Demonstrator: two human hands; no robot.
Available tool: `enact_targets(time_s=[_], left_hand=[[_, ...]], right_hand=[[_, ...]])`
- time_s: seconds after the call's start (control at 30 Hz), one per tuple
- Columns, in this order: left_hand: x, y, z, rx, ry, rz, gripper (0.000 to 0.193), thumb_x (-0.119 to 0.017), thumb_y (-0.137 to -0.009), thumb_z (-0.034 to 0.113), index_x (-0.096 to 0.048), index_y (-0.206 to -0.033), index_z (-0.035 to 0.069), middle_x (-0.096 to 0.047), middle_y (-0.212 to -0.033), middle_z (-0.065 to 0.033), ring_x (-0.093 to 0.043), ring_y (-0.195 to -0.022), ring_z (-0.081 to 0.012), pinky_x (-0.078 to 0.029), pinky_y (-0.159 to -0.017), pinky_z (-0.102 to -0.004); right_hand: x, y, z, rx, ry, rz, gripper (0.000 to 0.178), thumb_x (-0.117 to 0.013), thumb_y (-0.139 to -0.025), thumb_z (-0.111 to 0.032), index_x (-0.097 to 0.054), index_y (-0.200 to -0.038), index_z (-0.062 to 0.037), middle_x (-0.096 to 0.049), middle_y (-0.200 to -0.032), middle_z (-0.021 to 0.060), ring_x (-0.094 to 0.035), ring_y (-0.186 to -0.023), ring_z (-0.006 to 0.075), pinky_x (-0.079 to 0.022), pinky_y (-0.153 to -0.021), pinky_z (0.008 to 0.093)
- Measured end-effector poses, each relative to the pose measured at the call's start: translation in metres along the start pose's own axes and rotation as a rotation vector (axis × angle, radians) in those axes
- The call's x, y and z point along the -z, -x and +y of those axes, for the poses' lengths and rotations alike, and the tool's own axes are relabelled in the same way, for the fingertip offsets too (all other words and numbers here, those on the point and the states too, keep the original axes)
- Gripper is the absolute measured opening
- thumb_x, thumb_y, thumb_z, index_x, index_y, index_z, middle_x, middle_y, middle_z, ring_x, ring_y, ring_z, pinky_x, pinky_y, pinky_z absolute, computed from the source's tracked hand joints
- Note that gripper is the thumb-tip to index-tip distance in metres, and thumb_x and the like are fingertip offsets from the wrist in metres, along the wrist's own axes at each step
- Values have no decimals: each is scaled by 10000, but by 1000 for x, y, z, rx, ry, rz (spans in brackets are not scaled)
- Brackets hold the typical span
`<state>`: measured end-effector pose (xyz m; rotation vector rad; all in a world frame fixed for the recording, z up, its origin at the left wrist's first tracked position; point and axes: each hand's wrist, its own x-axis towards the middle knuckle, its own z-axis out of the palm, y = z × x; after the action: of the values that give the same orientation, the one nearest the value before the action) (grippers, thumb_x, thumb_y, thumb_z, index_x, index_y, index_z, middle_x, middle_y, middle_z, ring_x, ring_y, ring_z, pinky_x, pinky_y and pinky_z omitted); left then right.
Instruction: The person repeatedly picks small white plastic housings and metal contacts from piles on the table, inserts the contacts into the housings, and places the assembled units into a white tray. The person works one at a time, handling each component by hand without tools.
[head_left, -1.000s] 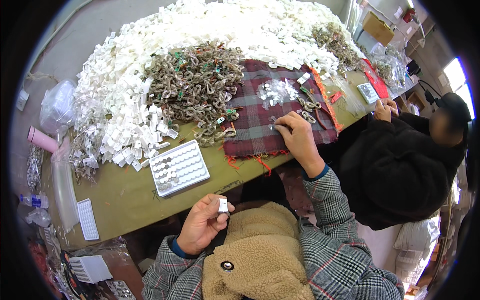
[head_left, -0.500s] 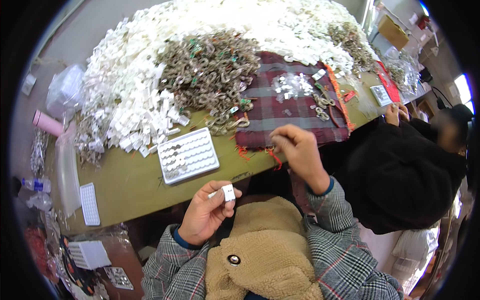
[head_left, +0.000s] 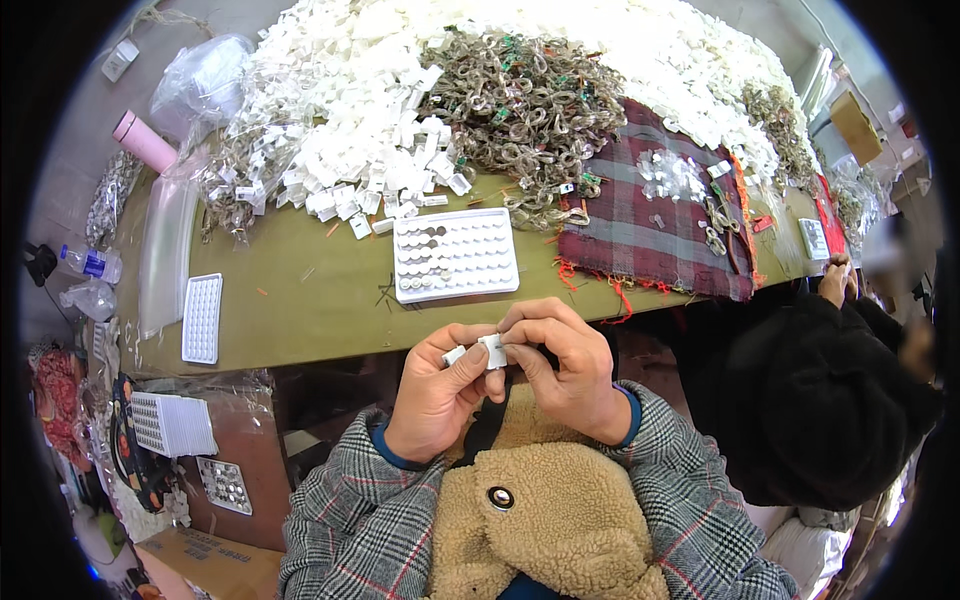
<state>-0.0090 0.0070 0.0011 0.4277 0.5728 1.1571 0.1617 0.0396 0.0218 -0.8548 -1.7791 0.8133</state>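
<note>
A small white piece [head_left: 493,352] sits between the 2 hands, just off the near edge of the tabletop [head_left: 300,320]. The left hand [head_left: 432,395] has its fingers pinched on it; the right hand [head_left: 566,372] has its fingers bent nearly together, touching its right side. Beyond lie a white tray [head_left: 455,296] and a plaid cloth [head_left: 610,235].
</note>
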Motion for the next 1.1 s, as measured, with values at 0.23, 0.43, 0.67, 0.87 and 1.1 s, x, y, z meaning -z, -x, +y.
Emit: enact_targets(time_s=[0.23,0.43,0.67,0.87,1.1], left_hand=[[3,-2,-1,-12,-29,88,218,-569,-1007,127,-604,-1154,-29,-674,-916,-97,-649,-731,-149,-583,-648,-301],[2,0,13,-24,19,64,207,-577,-1005,145,-609,-1123,-23,-674,-912,-94,-641,-715,-143,-582,-646,-297],[14,0,24,-46,-32,141,212,-575,-1004,131,-589,-1155,-17,-673,-917,-100,-654,-729,-142,-581,-655,-293],[24,-7,46,-65,129,78,255,-510,-1036,163,-503,-1257,37,-597,-962,-91,-603,-759,-133,-549,-621,-275],[46,-15,58,-56,154,-5,170,-570,-1016,186,-598,-1025,18,-614,-946,-76,-650,-773,-160,-566,-616,-247]], right_hand=[[-5,-5,5,86,37,-32,120,-669,-823,86,-637,-927,37,-641,-947,130,-658,-803,242,-541,-690,318],[3,-26,-4,-29,-51,-154,152,-670,-810,87,-619,-937,19,-644,-963,133,-653,-833,233,-528,-723,308],[-25,-37,-1,-10,15,-159,90,-687,-800,52,-638,-867,18,-657,-940,131,-661,-805,243,-525,-711,327],[-7,-125,49,-54,384,-204,58,-723,-794,-39,-718,-845,-11,-631,-836,118,-637,-778,269,-504,-702,373],[-37,-161,96,8,881,-294,100,-714,-801,-117,-720,-815,-18,-606,-844,110,-597,-820,314,-435,-760,424]])
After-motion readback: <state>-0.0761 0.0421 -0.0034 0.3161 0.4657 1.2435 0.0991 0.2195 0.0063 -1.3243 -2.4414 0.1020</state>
